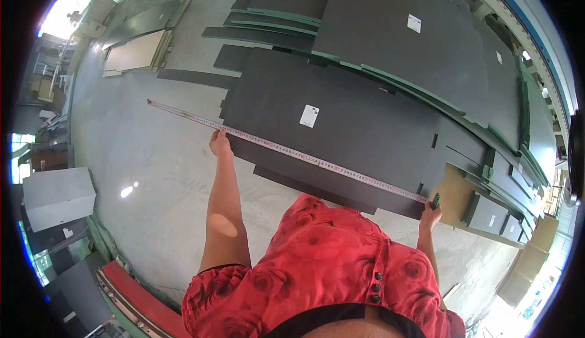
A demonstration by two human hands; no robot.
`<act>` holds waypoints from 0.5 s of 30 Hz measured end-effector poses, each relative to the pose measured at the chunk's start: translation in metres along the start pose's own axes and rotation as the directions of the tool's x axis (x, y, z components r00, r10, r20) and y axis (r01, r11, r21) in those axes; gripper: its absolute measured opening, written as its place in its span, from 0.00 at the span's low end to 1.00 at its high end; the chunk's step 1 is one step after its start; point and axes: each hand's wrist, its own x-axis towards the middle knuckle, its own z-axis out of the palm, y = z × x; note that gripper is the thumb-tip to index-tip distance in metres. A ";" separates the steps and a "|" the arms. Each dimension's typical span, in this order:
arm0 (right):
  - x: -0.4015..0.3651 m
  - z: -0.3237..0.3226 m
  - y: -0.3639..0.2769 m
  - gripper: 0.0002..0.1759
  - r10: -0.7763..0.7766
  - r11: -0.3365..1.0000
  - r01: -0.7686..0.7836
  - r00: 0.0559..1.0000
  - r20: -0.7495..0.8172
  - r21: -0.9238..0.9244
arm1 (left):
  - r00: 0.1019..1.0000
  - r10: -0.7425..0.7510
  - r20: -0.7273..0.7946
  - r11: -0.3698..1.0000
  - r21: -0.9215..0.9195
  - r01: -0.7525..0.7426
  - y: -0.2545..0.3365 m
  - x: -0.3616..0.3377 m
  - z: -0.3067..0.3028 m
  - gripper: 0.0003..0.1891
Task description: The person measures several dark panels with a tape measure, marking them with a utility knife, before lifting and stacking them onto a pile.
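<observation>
A white tape measure blade point(329, 166) is stretched across a large dark grey panel point(359, 125), near its front edge. Its free end sticks out past the panel's left side, over the floor. My left hand point(221, 143) is closed on the blade at the panel's left edge, the fingertips partly hidden. At the panel's right end my right hand point(431, 214) is wrapped round the tape measure's dark green case point(435, 201). A white label point(309, 116) lies on the panel. Another dark board point(304, 187) shows beneath its front edge.
Large dark panels with green edges point(420, 52) are stacked behind. Narrow strips point(195, 78) jut out to the left. Brown board point(454, 195) and small labelled panels point(487, 215) lie at the right. A white box point(59, 199) stands far left on the pale floor point(140, 149).
</observation>
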 end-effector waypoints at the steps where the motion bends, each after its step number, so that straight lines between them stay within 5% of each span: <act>1: 0.000 -0.001 -0.002 0.11 0.006 1.000 -0.006 1.000 0.001 -0.007 | 1.000 0.002 -0.009 1.000 -0.004 -0.002 0.000 0.000 -0.001 0.14; 10: -0.004 -0.006 -0.015 0.13 0.090 0.996 -0.089 0.994 0.065 -0.017 | 0.996 0.031 -0.085 0.987 0.161 -0.017 -0.011 0.003 0.002 0.17; 15: 0.012 0.004 0.014 0.13 -0.043 0.998 0.043 0.999 0.001 -0.052 | 0.992 0.058 -0.114 0.939 0.344 -0.015 -0.001 -0.010 0.003 0.19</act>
